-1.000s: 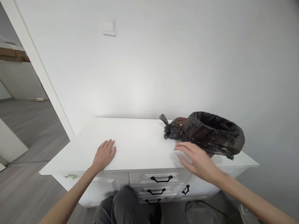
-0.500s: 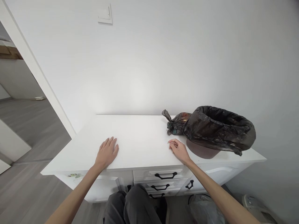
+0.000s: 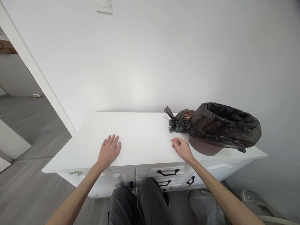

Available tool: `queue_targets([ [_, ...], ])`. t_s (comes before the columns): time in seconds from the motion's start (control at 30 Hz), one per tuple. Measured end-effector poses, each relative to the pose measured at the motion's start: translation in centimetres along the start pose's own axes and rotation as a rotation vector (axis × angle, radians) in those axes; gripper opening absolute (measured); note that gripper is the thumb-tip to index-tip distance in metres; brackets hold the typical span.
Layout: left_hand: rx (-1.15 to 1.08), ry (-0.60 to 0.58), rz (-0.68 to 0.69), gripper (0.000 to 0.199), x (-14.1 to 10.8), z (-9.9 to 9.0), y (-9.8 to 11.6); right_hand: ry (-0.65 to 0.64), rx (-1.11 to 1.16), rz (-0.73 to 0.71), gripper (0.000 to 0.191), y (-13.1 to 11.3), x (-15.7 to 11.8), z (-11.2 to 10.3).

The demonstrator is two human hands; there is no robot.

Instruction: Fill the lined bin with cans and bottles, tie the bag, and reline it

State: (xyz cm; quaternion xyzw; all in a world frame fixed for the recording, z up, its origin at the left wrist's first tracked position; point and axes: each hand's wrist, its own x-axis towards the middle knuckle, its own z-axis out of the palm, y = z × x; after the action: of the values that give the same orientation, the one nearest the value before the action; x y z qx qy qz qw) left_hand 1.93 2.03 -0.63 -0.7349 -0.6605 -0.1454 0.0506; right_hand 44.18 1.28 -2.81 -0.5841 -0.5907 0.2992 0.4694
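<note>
My left hand [image 3: 109, 150] lies flat on the white cabinet top [image 3: 140, 137], fingers spread, holding nothing. Further right, my right hand [image 3: 182, 149] rests on the same surface with its fingers curled together; whether anything small is between them I cannot make out. Just beyond it sits a knotted black plastic bag [image 3: 181, 120] with something inside. Beside that bag stands a round bin [image 3: 206, 147], its rim covered by an open black liner [image 3: 222, 126]. My right hand is close to the bin but apart from it.
Behind the cabinet rises a white wall with a switch plate [image 3: 104, 6]. Drawers with black handles [image 3: 168, 172] are in front, above my knees. A clear plastic bag [image 3: 207, 206] is on the floor at the lower right. A doorway opens at the left.
The camera view has shifted slightly, so the switch plate sits higher in the picture. Both hands remain at nearly the same places on the cabinet top, and my knees appear a little further right.
</note>
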Motion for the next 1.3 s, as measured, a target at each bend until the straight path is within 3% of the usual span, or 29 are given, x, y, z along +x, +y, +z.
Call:
queue_targets([
  [1.3, 0.032, -0.002, 0.005, 0.063, 0.40, 0.52, 0.00, -0.013, 0.073, -0.002, 0.019, 0.60, 0.14, -0.52],
])
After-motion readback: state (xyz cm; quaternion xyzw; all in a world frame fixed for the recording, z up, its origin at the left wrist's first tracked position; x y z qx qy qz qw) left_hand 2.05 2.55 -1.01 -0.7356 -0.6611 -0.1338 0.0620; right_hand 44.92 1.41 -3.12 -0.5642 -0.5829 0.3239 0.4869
